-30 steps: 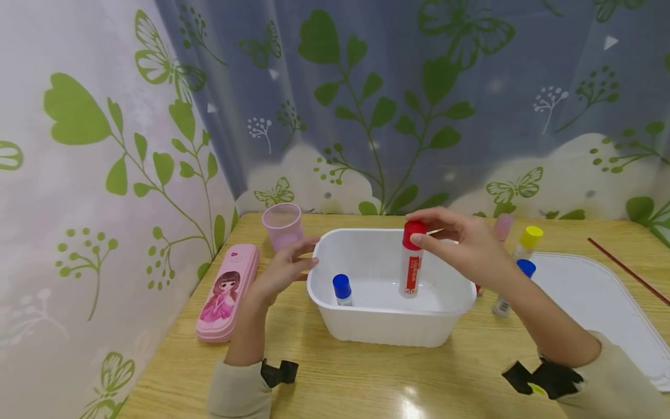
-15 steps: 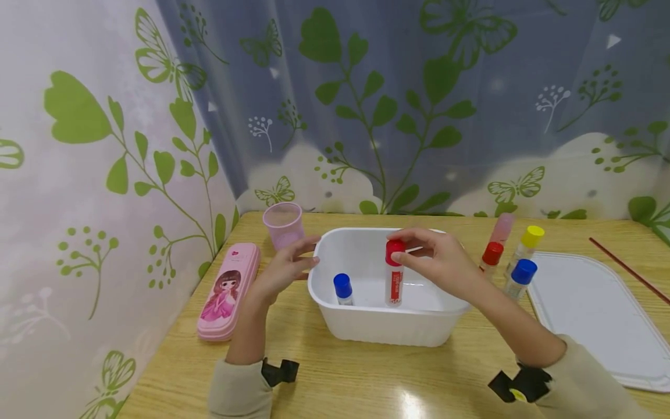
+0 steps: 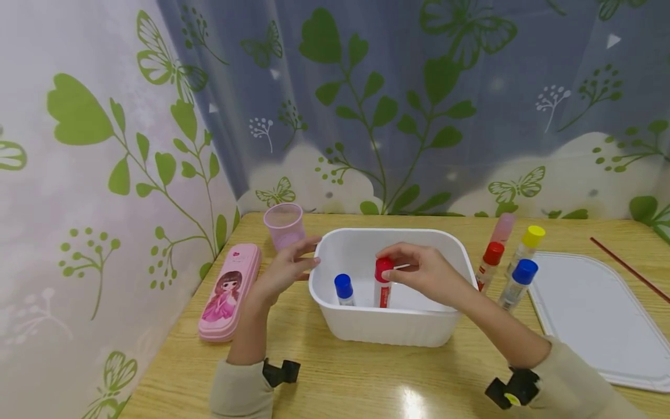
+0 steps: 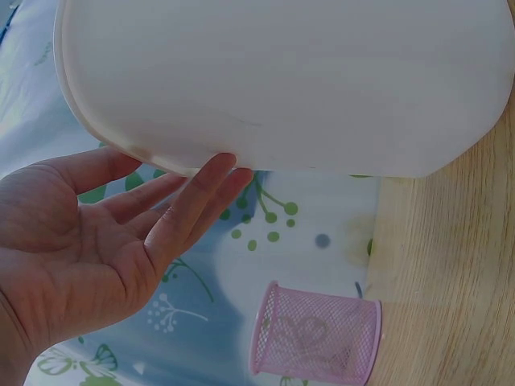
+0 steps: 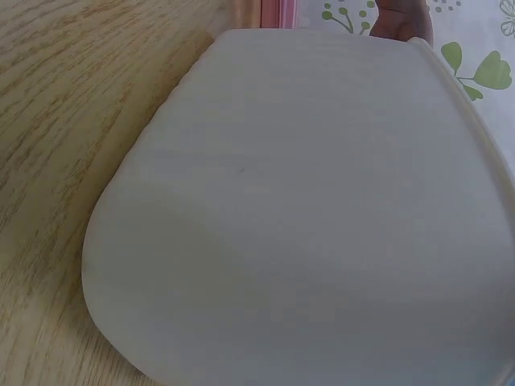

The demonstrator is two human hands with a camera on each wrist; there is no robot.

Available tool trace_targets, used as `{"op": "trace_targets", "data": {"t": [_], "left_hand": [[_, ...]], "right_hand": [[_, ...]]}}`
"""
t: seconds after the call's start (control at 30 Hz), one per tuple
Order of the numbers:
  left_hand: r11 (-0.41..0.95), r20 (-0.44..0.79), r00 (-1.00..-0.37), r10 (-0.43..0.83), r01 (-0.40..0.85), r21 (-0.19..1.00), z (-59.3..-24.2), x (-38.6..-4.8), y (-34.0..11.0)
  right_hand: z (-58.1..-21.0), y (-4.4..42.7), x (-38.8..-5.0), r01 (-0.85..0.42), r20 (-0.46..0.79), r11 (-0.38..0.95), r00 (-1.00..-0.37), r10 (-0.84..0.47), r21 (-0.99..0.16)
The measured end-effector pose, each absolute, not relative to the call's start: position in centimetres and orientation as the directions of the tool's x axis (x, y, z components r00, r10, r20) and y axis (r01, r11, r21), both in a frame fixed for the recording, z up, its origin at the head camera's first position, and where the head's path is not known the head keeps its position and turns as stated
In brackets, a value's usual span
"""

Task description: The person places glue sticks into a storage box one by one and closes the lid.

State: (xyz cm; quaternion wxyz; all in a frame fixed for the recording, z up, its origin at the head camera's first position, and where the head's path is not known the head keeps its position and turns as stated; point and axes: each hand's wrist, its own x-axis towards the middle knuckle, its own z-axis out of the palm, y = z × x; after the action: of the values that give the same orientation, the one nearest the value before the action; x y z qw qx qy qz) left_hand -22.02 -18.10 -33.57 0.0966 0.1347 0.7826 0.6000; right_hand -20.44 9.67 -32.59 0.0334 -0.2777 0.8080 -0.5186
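In the head view, my right hand (image 3: pixel 426 273) pinches the red cap of a liquid glue bottle (image 3: pixel 384 285) between thumb and fingers. The bottle stands upright inside a white plastic basin (image 3: pixel 392 329), whose front wall hides its lower end. To its left in the basin is a blue-capped bottle (image 3: pixel 344 286). My left hand (image 3: pixel 285 269) rests against the basin's left rim, fingers fairly straight. The left wrist view has the same hand (image 4: pixel 105 233) with fingertips at the basin's wall (image 4: pixel 282 88). Only the basin's outside (image 5: pixel 298 209) fills most of the right wrist view; my right hand is out of sight there.
Right of the basin stand bottles with red (image 3: pixel 492 256), yellow (image 3: pixel 531 237) and blue caps (image 3: pixel 523 272), plus a pink one (image 3: pixel 502 228). Further right lie a white tray (image 3: pixel 597 320) and a dark red stick (image 3: pixel 628 269). A pink pencil case (image 3: pixel 230 294) and mesh cup (image 3: pixel 284 227) are at left.
My right hand has carried the red-capped glue bottle left and lower into the basin, closer to the blue-capped bottle. The left hand has stayed at the rim.
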Motion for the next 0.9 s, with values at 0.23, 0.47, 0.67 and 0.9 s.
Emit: {"op": "trace_targets", "data": {"t": [0.23,0.47,0.67,0.9], "left_hand": [[0.239,0.010,-0.943,0.333,0.095,0.966,-33.82,-22.17,-18.17],[0.245,0.004,-0.945,0.328,0.090,0.965,-33.88,-22.36,-18.26],[0.246,0.007,-0.944,0.328,0.093,0.965,-33.93,-22.49,-18.26],[0.249,0.002,-0.946,0.324,0.087,0.965,-33.77,-22.25,-18.20]], "right_hand": [[-32.99,9.74,-20.58,-0.365,0.159,0.345,-0.850,-0.503,-0.865],[-33.22,9.75,-20.87,-0.334,0.094,0.385,-0.847,-0.523,-0.860],[-33.30,9.77,-20.88,-0.331,0.067,0.409,-0.838,-0.541,-0.850],[-33.29,9.77,-20.80,-0.361,0.064,0.418,-0.814,-0.577,-0.833]]}}
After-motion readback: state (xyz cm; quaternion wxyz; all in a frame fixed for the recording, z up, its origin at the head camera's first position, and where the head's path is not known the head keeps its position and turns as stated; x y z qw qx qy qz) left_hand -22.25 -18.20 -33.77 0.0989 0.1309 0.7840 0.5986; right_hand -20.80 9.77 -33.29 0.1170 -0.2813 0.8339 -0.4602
